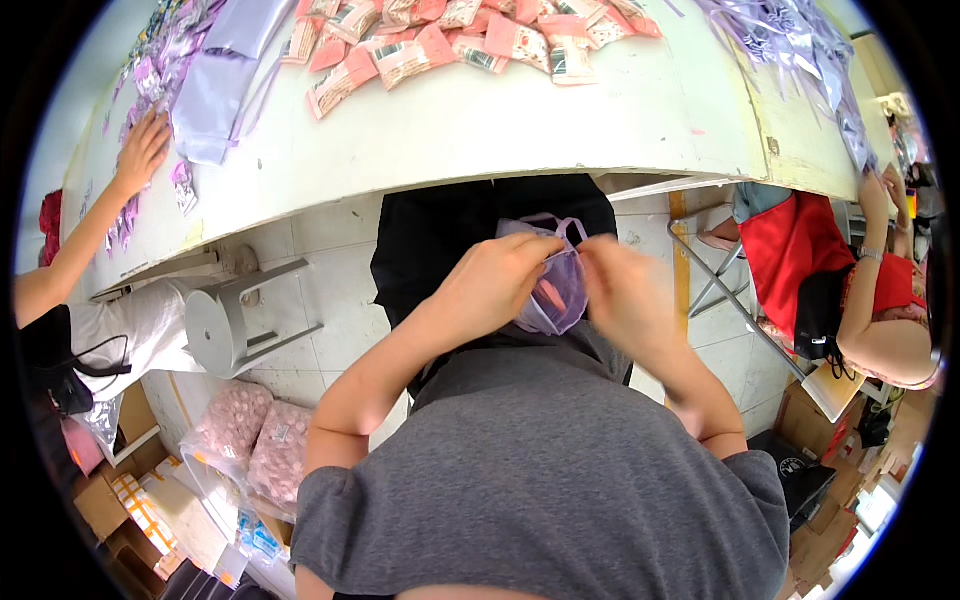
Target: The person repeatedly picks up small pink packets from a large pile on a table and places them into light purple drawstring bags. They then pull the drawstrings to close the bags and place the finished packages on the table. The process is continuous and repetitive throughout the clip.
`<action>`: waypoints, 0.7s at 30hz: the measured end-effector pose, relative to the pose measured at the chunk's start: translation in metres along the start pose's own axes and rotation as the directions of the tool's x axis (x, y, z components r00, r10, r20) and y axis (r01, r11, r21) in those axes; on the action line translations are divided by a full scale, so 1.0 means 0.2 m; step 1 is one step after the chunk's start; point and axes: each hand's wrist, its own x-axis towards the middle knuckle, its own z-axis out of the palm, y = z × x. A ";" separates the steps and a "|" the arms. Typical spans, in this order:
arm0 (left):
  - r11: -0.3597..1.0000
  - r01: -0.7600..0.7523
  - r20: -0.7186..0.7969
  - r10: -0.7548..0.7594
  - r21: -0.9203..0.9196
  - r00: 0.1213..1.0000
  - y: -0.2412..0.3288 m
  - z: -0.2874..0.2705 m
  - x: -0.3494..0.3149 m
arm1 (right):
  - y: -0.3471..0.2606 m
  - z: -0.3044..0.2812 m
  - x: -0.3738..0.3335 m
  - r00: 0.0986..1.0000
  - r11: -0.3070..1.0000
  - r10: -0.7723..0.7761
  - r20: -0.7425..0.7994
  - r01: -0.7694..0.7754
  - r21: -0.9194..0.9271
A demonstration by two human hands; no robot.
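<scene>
A small sheer purple drawstring pouch (565,313) is held over my lap, with something pink showing inside it. My left hand (495,278) pinches the pouch at the upper left of its mouth. On the opposite side, my right hand (628,292), a little blurred, has its fingers closed at the pouch's edge. A purple ribbon loop (572,226) rises between the two hands. What exactly lies in the pouch is hard to make out.
Pink packets (420,55) are heaped on the white table (480,140); purple pouches and ribbons (215,110) lie at left, more ribbons (790,50) at right. Co-workers' hands (145,150) work at both ends. A grey stool (215,330) and bags of pink pieces (240,435) stand left.
</scene>
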 end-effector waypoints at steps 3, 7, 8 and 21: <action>0.998 -0.044 0.066 0.047 -0.040 0.997 0.00 -0.04 0.01 | 0.03 -0.02 0.09 0.991 0.954 -0.111 -0.068 0.126 0.273; 0.983 0.112 -0.034 -0.118 -0.146 0.992 -0.03 -0.07 0.02 | 0.23 0.15 0.12 0.980 0.975 -0.114 0.161 0.079 0.208; 0.950 0.225 -0.093 -0.249 -0.217 0.964 -0.03 -0.08 0.01 | 0.25 0.16 0.11 0.994 0.979 -0.029 0.103 0.007 0.206; 0.973 0.032 0.054 -0.045 0.227 0.997 -0.05 0.24 -0.13 | 0.37 0.27 0.06 0.658 -0.353 0.521 0.544 -0.414 0.839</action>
